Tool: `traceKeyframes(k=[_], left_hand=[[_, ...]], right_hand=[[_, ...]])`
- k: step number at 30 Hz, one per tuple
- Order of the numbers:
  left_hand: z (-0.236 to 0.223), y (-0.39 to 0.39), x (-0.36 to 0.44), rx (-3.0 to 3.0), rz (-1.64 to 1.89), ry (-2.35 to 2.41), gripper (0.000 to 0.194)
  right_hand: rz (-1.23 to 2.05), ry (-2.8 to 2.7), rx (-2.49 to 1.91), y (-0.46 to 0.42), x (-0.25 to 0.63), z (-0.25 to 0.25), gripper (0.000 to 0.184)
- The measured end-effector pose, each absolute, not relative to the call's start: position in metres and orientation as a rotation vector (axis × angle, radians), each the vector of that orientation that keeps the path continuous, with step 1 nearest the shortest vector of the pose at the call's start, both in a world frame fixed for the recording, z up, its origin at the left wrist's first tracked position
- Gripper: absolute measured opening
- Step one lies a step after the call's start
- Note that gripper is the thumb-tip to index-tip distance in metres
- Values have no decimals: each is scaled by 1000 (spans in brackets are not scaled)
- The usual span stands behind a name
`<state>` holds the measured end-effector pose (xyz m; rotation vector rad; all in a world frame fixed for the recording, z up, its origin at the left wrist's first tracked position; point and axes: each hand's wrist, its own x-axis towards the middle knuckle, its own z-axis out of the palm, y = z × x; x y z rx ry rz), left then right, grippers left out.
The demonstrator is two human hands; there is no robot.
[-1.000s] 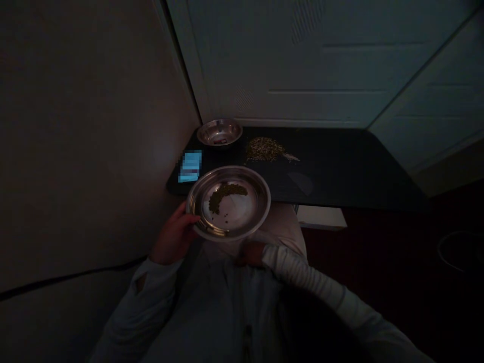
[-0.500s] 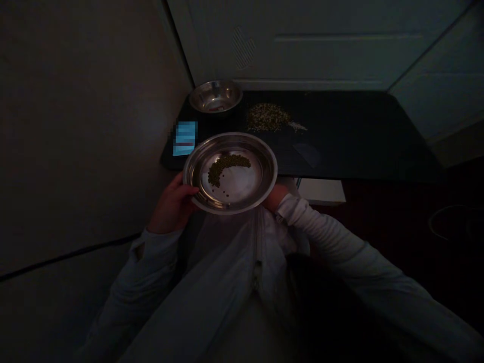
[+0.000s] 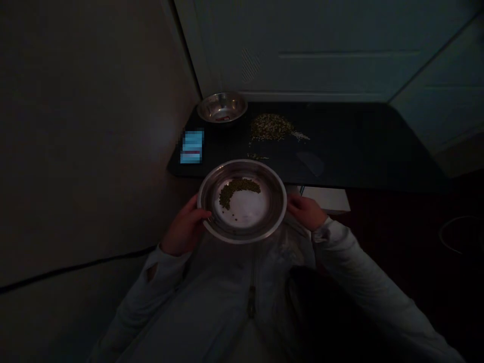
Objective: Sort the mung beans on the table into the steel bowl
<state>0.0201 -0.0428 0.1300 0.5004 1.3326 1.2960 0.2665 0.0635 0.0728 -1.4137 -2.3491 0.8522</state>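
- The wide metal bowl (image 3: 247,214) is held up in front of the person's body, just short of the table's near edge, tipped so that its inside shows.
- In it, small green beans (image 3: 241,185) lie in a crescent along the far and left part of the floor; a few loose ones sit nearer the person.
- The left hand (image 3: 183,229) grasps the bowl's left rim, thumb over the edge and the other fingers underneath.
- The right hand (image 3: 309,212) is at the bowl's right edge, fingers curled; whether they grip the rim cannot be told.
- Beyond the bowl, a few green and pale grains (image 3: 257,157) are scattered on the dark table (image 3: 370,151).
- Farther back is a mixed heap of green and pale grains (image 3: 271,126), with a small spread of white grains (image 3: 301,135) at its right.
- Left of the heap stands a second metal bowl (image 3: 207,112); a small reddish rectangle (image 3: 222,119) shows at its bottom, too small to read or to tell whether it is a label.
- Nearer, at the table's left end, a bright blue panel (image 3: 192,146) with a reddish stripe is pixelated, its writing unreadable.
- A greyish, roughly half-round flat piece (image 3: 310,163) lies right of the scattered grains.
- Below the table's front edge is a white box-like object (image 3: 325,199).
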Motion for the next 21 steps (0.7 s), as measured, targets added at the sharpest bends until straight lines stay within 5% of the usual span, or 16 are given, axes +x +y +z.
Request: traceKeyframes(k=[8,13,21], left_hand=[[100,-44,42,411,1130,1357,50],[91,-43,44,371,1158,1318,51],[85,-45,46,416,1158,1301,56]], right_hand=[[164,-1949,-1712,127,309,101,45],[176,-2070,-2044,157,290,99,66],[384,-2060,-2068,177,296,98,47]])
